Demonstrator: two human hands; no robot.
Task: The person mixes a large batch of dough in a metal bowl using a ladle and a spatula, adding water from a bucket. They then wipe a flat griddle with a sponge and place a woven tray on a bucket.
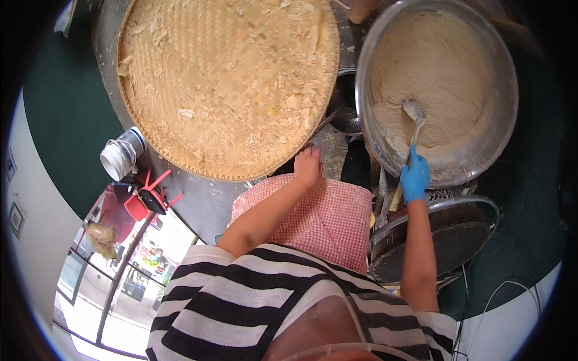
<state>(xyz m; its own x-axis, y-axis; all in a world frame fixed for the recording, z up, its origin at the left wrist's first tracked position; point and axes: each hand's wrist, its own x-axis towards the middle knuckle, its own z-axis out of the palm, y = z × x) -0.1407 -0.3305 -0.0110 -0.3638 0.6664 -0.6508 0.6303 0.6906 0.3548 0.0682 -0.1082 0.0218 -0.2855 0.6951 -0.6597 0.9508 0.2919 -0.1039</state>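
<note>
My right hand [414,178], in a blue disposable glove, grips the handle of a long metal spoon or ladle [418,118]. Its head rests in thick beige dough or batter [429,67], which fills much of a large metal basin [509,90] at the right. My bare left hand [309,164] is over my knee, at the near edge of a wide round woven bamboo tray [216,85]. Pale dried flakes are scattered across that tray. Beyond my left fingertips, a dark handle [326,123] slants toward a dark pan [347,101]; whether my fingers touch the handle is unclear.
A large round pan or lid [451,246] leans below the basin, beside my right forearm. White buckets [122,154] and a red plastic stool or chair [146,201] stand at left. My lap is covered by a red checked apron [311,221]. Cables [492,289] hang lower right.
</note>
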